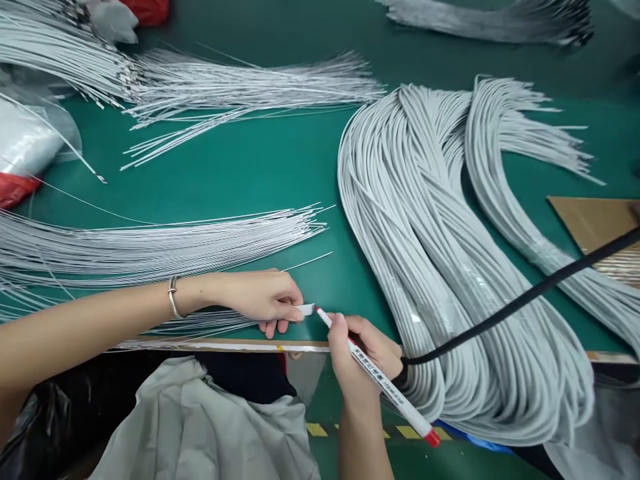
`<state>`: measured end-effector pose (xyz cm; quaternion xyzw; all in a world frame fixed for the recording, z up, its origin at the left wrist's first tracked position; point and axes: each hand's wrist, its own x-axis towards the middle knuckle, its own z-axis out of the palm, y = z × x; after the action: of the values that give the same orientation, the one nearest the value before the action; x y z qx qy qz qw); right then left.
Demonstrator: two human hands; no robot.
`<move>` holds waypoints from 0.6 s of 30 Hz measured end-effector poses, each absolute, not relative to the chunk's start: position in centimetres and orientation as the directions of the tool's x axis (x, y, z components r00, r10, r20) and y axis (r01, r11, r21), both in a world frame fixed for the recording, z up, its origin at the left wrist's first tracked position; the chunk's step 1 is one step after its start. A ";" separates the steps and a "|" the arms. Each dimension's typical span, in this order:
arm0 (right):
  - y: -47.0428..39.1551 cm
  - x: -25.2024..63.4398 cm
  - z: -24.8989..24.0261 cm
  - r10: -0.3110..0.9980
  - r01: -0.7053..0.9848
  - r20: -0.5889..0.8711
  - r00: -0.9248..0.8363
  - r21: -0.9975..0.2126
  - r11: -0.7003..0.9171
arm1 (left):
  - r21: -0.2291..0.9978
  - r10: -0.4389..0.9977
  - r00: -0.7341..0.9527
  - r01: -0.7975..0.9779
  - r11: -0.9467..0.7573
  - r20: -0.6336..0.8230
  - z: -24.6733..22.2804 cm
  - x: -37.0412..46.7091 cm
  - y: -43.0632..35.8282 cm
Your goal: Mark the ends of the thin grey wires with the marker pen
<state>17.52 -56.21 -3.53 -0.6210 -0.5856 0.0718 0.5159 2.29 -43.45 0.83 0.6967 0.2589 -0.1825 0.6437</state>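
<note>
Lap: loose pale grey cloth garment (215,427), below the table edge.
Right hand: the right hand (363,350) is clamped on a slim white marker with red ends (390,390), its tip angled up and left; a black cord (500,320) runs from the wrist across the cables.
Left hand: thumb and fingers of the left hand (273,300) pinch a short, flat, light-grey strip (306,309), over the green tabletop (280,180) near its front edge; a silver metal bangle (173,298) circles the wrist.
Meeting point: the hands are apart; the marker tip is at the strip's free end, contact too small to tell.
Under and behind the left forearm: thin whitish wires (175,250) lie lengthwise.
Right side: a thick, folded bundle of grey cables (430,220) hangs over the edge; brown cardboard (595,223) lies beyond.
Far: more pale wires (260,83) lie spread out.
</note>
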 end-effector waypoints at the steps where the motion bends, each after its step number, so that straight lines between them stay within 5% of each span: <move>1: -56.2 17.5 -3.5 0.807 0.665 0.516 0.289 -0.714 0.218 | 0.801 0.120 0.798 0.598 -0.035 -0.591 0.9 2.3 -43.4; 18: -56.1 17.2 -3.3 0.786 0.694 0.526 0.325 -0.697 0.180 | 0.823 0.122 0.820 0.567 -0.031 -0.560 0.7 2.3 -43.6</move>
<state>17.18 -56.11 -3.25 -0.6385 -0.5793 0.0457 0.5046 2.34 -43.57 0.70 0.6973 0.2470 -0.1708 0.6509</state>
